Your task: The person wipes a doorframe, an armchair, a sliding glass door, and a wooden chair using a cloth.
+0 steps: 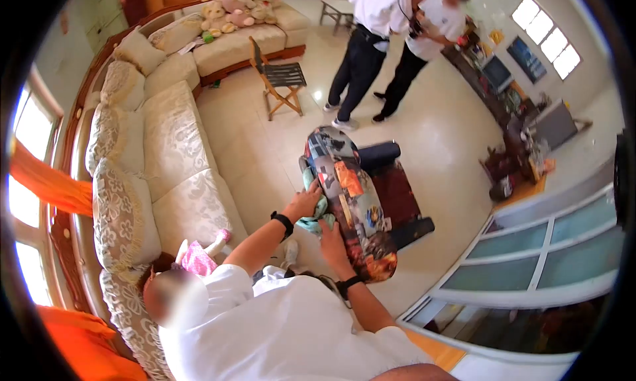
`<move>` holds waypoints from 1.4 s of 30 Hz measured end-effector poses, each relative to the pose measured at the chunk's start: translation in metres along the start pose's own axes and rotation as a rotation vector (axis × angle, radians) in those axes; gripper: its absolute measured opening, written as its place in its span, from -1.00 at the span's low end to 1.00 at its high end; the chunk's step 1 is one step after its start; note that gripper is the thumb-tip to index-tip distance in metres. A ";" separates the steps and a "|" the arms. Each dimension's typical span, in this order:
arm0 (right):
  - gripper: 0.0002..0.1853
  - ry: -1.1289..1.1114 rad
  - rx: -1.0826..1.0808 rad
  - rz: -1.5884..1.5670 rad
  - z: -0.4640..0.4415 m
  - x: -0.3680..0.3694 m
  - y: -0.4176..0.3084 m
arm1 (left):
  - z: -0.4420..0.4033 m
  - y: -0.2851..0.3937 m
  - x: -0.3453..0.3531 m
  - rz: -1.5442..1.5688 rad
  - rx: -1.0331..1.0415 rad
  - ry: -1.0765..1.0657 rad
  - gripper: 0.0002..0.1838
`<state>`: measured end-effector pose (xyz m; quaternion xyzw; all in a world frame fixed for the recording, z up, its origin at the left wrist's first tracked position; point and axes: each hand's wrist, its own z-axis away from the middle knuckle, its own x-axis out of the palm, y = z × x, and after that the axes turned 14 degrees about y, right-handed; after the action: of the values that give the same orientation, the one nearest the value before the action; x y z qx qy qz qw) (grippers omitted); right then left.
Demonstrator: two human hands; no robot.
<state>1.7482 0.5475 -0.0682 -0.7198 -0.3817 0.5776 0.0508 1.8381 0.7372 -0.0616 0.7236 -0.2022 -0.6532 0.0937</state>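
A light green cloth [311,223] lies against the near side of a chair back with a colourful patterned cover [348,195]. My left hand [303,204] has its fingers closed round the upper part of the cloth. Lower and to the right, my right hand [332,240] holds the cloth's lower end beside the cover. The chair's dark red seat [395,194] shows beyond the back, between two dark armrests. Black bands circle both my wrists.
A long cream sofa [182,136] with cushions runs along the left. A folding stool [281,76] stands ahead. Two people [371,43] stand beyond the chair. A doll in pink [197,258] lies on the sofa, near my left arm. Glass panels [523,262] are at the right.
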 end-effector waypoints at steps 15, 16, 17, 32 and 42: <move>-0.59 0.132 0.323 -0.088 0.066 -0.038 -0.016 | 0.042 0.022 0.039 0.412 0.361 0.190 -0.34; -0.59 0.061 0.269 0.056 0.066 -0.039 -0.016 | 0.032 0.015 0.029 0.351 0.351 0.132 -0.37; -0.59 -0.006 0.207 0.197 0.066 -0.039 -0.016 | 0.018 0.008 0.026 0.412 0.377 0.137 -0.44; -0.46 -0.041 0.040 -0.117 0.105 -0.107 0.023 | 0.062 0.109 0.035 -0.319 0.420 -0.640 -0.09; -0.41 -0.018 0.361 -0.265 0.254 -0.232 0.117 | 0.090 0.252 0.063 -0.841 0.616 -0.861 -0.62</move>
<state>1.5752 0.2310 -0.0278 -0.6374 -0.3638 0.6313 0.2505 1.7106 0.4963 -0.0294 0.4095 -0.0997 -0.7766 -0.4683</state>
